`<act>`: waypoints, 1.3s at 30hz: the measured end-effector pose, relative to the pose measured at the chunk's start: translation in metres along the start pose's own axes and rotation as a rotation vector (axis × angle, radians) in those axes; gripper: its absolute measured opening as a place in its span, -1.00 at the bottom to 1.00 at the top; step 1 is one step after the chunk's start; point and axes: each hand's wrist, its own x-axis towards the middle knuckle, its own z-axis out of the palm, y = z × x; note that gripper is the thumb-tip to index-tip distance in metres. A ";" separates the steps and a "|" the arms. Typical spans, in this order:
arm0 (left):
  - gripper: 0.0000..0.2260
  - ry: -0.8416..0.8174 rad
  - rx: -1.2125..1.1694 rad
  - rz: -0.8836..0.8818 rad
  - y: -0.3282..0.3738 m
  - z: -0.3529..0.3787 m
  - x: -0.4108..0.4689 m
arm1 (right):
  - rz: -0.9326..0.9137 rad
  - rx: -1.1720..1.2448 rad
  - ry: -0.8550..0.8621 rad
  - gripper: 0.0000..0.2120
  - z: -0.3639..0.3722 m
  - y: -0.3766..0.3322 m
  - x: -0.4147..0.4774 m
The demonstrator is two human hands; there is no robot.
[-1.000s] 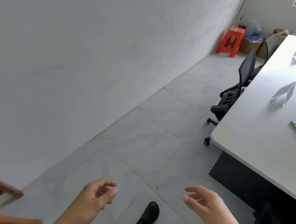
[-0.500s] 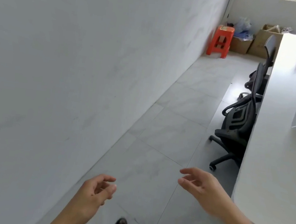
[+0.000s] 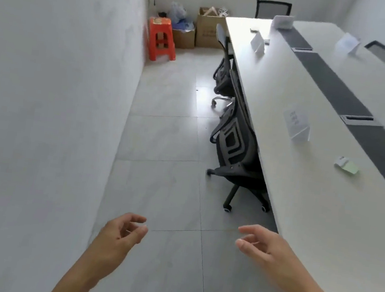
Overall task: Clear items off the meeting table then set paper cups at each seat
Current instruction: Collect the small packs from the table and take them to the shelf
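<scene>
A long white meeting table (image 3: 288,114) with a dark centre strip runs up the right side. On it stand clear acrylic name stands: one near (image 3: 297,125), one farther (image 3: 258,43), another across the strip (image 3: 348,42). A small green-and-white packet (image 3: 346,165) lies near the strip. My left hand (image 3: 121,234) and right hand (image 3: 263,248) hover low over the floor, both empty with fingers loosely curled and apart. My right hand is just left of the table's near edge. No paper cups show.
Two black office chairs (image 3: 234,146) (image 3: 223,71) are tucked along the table's left side, more chairs at the far end and right. A grey wall bounds the left. An orange stool (image 3: 161,38) and cardboard boxes (image 3: 208,29) sit in the far corner.
My view has swung right and up along the aisle, bringing the whole table into sight. Both hands stay empty and low, in much the same pose.
</scene>
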 end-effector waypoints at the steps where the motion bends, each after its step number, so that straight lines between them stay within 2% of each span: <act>1: -0.91 -0.043 0.022 0.030 0.012 0.003 0.020 | 0.034 0.027 0.046 -0.79 -0.006 0.004 0.004; 10: -0.89 -0.497 0.225 0.154 0.099 0.099 0.166 | 0.259 0.215 0.297 -0.76 -0.076 0.052 0.065; 13: -0.88 -0.555 0.301 0.194 0.137 0.122 0.206 | 0.274 0.262 0.342 -0.76 -0.109 0.056 0.094; 18: -0.89 -0.553 0.324 0.268 0.188 0.166 0.261 | 0.283 0.288 0.408 -0.78 -0.167 0.063 0.129; 24: -0.86 -0.789 0.476 0.265 0.236 0.240 0.311 | 0.403 0.429 0.525 -0.79 -0.207 0.089 0.134; 28: -0.87 -0.917 0.529 0.289 0.274 0.316 0.361 | 0.533 0.506 0.618 -0.81 -0.225 0.113 0.133; 33: -0.80 -1.010 0.618 0.416 0.317 0.446 0.419 | 0.715 0.609 0.755 -0.80 -0.253 0.130 0.137; 35: -0.76 -1.003 0.671 0.510 0.330 0.501 0.436 | 0.772 0.649 0.789 -0.80 -0.265 0.136 0.142; 39: -0.55 -0.909 0.829 0.776 0.342 0.596 0.462 | 0.868 0.707 0.834 -0.82 -0.277 0.149 0.152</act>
